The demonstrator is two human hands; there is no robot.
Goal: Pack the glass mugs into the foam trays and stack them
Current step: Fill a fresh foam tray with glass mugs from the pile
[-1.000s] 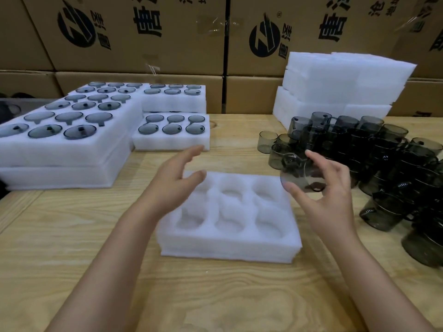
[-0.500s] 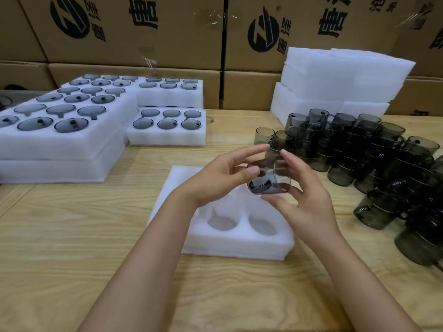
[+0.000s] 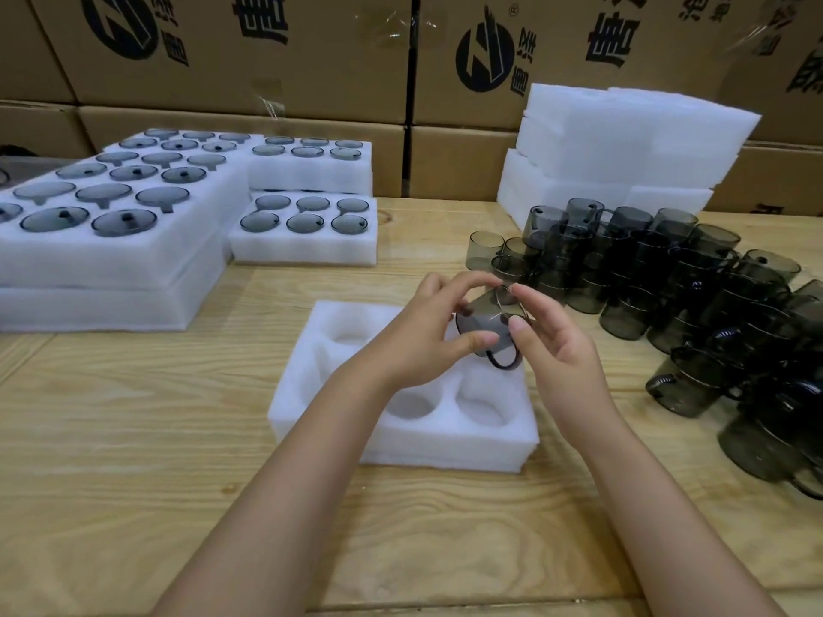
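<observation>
Filled foam trays [image 3: 133,247] sit stacked at left, clear of the work. Over the empty foam tray [image 3: 467,447], the left hand [image 3: 423,345] cups a tilted glass mug [image 3: 483,316] while the right hand [image 3: 565,349] pinches its rim, likely aligning it with a pocket. Loose mugs [image 3: 694,296] wait at right, within reach.

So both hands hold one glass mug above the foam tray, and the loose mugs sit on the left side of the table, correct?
Not quite: the head view shows the loose mugs on the right side of the table. The left hand and right hand do hold one glass mug above the foam tray.
</observation>
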